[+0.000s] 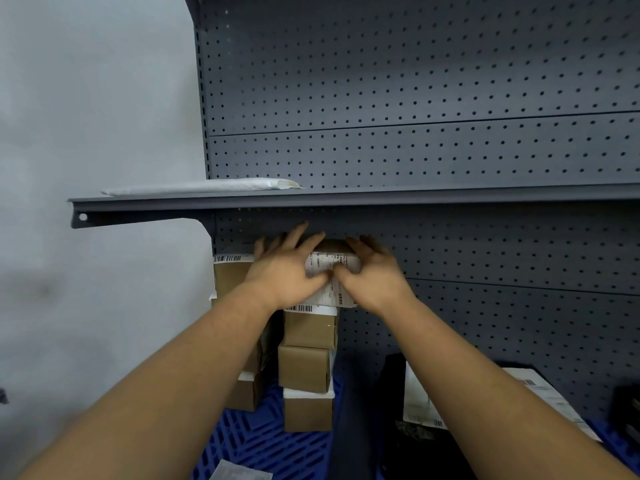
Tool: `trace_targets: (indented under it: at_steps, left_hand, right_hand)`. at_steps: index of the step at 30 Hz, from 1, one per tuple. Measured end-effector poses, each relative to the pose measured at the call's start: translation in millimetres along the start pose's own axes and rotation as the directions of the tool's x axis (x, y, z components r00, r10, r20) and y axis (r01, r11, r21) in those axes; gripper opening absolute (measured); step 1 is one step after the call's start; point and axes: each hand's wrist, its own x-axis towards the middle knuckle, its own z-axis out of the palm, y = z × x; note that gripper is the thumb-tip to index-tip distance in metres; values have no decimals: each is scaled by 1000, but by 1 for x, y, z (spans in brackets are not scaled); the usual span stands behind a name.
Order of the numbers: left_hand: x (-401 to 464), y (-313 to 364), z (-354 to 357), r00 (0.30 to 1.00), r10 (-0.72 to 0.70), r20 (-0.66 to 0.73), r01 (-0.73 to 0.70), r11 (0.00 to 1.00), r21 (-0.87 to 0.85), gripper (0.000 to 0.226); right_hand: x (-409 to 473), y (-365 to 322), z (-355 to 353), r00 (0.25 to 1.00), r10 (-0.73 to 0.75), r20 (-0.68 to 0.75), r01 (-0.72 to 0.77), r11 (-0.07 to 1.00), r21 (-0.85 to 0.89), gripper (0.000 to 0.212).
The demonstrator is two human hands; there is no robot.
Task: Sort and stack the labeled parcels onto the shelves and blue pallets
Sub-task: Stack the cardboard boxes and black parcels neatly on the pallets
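A small brown parcel with a white shipping label point(332, 271) sits on top of a stack of brown cardboard boxes point(308, 358), just under the grey shelf point(346, 199). My left hand point(287, 268) and my right hand point(374, 271) both press on this top parcel, fingers spread over its label and far edge. A second stack of boxes point(230, 275) stands to the left, touching the first. Both stacks rest on a blue pallet point(263, 441).
A flat white padded mailer point(201, 186) lies on the shelf above. Grey pegboard point(415, 81) backs the rack. To the right lie a black parcel with a white label point(419, 400) and a white labelled parcel point(550, 396). A pale wall is on the left.
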Motion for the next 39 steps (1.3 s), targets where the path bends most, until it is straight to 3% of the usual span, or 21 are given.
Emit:
trace_targets:
  at_steps: [10,17,31,39]
  left_hand:
    - [-23,5,-2,989,74,-130,-72,997,16,70]
    - [-60,5,6,973,72,-218,-63,997,50,64]
    - [-92,8,38,985,129,-118,-124,991,49,66]
    - [-86,-1,40,987,133,-93,-126,989,83,69]
  right_hand:
    - [-32,0,3,968,-183,-170,180,983,-28,70]
    - [-63,4,16,935,-290,-204,272,956,-113,62]
    - [-99,16,49,958,-203,-202,173,972,-157,56]
    - [-93,6,53,953,-245,-180,176,928,-328,58]
